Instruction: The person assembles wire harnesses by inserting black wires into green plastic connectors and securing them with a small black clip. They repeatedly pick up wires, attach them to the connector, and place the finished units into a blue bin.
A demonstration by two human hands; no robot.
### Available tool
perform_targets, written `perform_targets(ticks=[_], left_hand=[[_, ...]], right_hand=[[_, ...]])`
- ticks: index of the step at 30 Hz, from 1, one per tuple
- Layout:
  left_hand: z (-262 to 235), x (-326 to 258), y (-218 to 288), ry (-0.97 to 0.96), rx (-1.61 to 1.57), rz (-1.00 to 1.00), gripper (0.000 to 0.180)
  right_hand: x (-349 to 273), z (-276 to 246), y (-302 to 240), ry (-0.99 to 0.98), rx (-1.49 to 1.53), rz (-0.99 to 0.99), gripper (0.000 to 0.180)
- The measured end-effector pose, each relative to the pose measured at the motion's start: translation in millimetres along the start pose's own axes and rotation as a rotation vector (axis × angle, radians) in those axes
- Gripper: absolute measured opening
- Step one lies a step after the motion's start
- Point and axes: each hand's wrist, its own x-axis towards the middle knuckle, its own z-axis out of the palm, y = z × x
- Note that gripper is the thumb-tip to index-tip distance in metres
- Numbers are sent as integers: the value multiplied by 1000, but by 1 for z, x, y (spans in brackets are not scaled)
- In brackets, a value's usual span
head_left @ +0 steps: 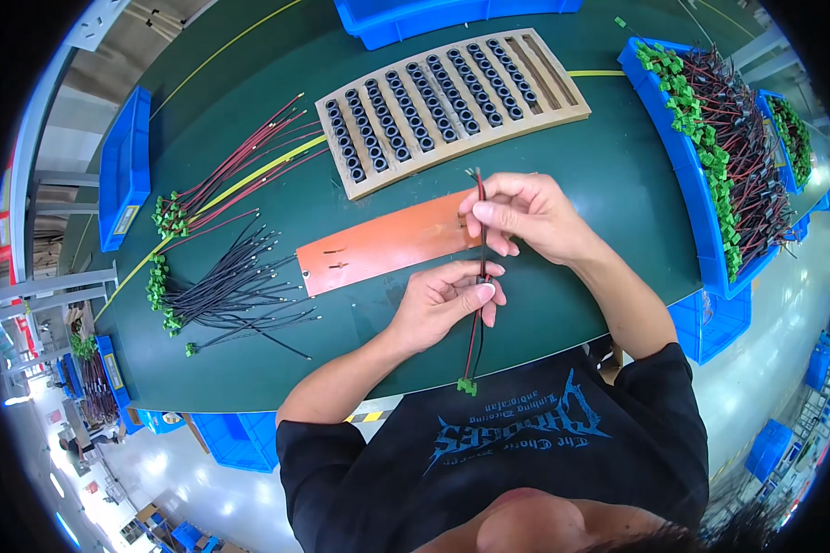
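Right hand (526, 217): fingers pinched on the upper part of a thin red-and-black wire pair with a green plug (479, 276).
Left hand (447, 304): clamped lower on the same wire pair.
Wire pair: upright over the green table (609, 175), plug dangling at its near edge.
Behind: orange flat mat (378, 244), wooden slotted rack of black rings (452, 106).

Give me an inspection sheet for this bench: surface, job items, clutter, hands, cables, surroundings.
Surface: dark green table with an orange mat.
Job's things: red-and-black wire pair with green connector; wooden rack of black rings.
Clutter: nothing seen.
Grippers: left hand pinches the wire pair low; right hand pinches it higher.
Cables: red wire bundle and black wire bundle lying left; finished harnesses in blue bin at right.
Surroundings: more blue bins, pale floor.
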Motion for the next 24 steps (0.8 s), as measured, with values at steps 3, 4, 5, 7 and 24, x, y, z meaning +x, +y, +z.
perform_targets(ticks=[3, 4, 5, 7, 24], left_hand=[[2, 0, 3, -11, 44, 13, 29], [2, 0, 2, -6, 42, 6, 29], [2, -1, 2, -2, 41, 1, 29], [2, -1, 1, -14, 18, -1, 29], [3, -1, -5, -15, 53, 47, 30]], right_hand=[[0, 0, -5, 110, -5, -9, 21], [0, 0, -4, 131, -13, -18, 21], [0, 1, -3, 152, -21, -28, 20], [-1, 8, -3, 192, 38, -79, 17], [4, 15, 12, 260, 305, -118, 18]])
